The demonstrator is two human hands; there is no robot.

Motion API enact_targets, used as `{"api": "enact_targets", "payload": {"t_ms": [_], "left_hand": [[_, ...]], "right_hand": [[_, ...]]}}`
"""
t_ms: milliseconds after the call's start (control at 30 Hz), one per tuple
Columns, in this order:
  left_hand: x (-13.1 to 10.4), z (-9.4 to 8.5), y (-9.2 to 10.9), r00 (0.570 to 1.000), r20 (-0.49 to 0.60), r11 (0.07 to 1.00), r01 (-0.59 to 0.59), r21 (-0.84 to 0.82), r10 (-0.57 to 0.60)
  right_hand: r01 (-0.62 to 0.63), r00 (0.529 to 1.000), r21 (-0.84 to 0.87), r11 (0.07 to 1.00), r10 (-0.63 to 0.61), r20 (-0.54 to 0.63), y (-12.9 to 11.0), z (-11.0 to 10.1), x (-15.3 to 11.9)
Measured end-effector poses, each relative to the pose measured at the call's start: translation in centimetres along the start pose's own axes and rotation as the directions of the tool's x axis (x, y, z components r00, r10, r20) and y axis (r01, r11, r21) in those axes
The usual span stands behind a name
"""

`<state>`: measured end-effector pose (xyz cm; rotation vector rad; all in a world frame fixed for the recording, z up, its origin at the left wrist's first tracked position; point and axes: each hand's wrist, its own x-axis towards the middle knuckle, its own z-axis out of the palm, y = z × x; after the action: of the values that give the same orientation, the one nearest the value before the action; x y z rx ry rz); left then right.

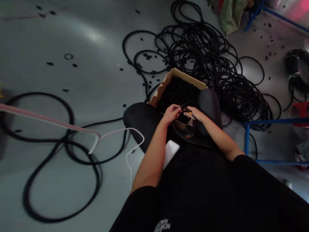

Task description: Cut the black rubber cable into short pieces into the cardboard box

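My left hand (172,113) is closed in a pinch above the near part of a cardboard box (187,77). A small dark piece seems to be at its fingertips, too small to make out. Close beside it, my right hand (195,113) is wrapped round a hand tool with black and orange handles (191,113). The tool's dark tip points toward my left fingertips, and its exact kind is unclear. Below both hands, the box between my knees holds a heap of small black pieces (178,91).
Tangled black hose (202,48) covers the floor beyond the box, and looser loops (60,219) lie at left. Small black bits are scattered around. A white flat object (171,149) rests on my lap near a white cable (129,161). A blue metal frame (247,140) stands at right.
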<state>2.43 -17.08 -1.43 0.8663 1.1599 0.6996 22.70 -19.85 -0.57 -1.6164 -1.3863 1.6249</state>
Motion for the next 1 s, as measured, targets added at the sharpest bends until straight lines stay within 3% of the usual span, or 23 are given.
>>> {"api": "enact_targets", "payload": {"t_ms": [167,433,533,700,833,1000], "left_hand": [[0.4,-0.5,-0.7,0.996,0.085,0.998,-0.028,0.062,0.023],[1.3,-1.6,-1.9,0.981,0.164,0.973,-0.13,0.191,0.099],[1.5,-1.7,-2.6,0.985,0.116,0.936,-0.16,0.313,0.13],[1.2,-1.3,-3.3,0.963,0.007,0.769,-0.218,0.601,0.268],[0.7,-0.9,-3.0,0.957,-0.037,0.722,-0.191,0.666,0.287],[0.6,-1.0,-2.8,0.96,-0.063,0.731,-0.166,0.662,0.274]], "right_hand": [[-0.04,0.998,-0.025,0.999,0.039,-0.044,-1.0,0.1,-0.7],[-0.199,0.975,-0.069,0.978,0.205,0.091,-1.3,-0.1,0.3],[-0.23,0.968,-0.027,0.973,0.232,0.1,-1.0,0.1,1.1],[-0.26,0.961,0.039,0.965,0.255,0.104,-0.5,0.7,1.9],[-0.238,0.968,0.086,0.968,0.229,0.098,-0.6,0.9,2.0],[-0.205,0.974,0.062,0.977,0.198,0.107,-1.3,0.9,2.0]]}}
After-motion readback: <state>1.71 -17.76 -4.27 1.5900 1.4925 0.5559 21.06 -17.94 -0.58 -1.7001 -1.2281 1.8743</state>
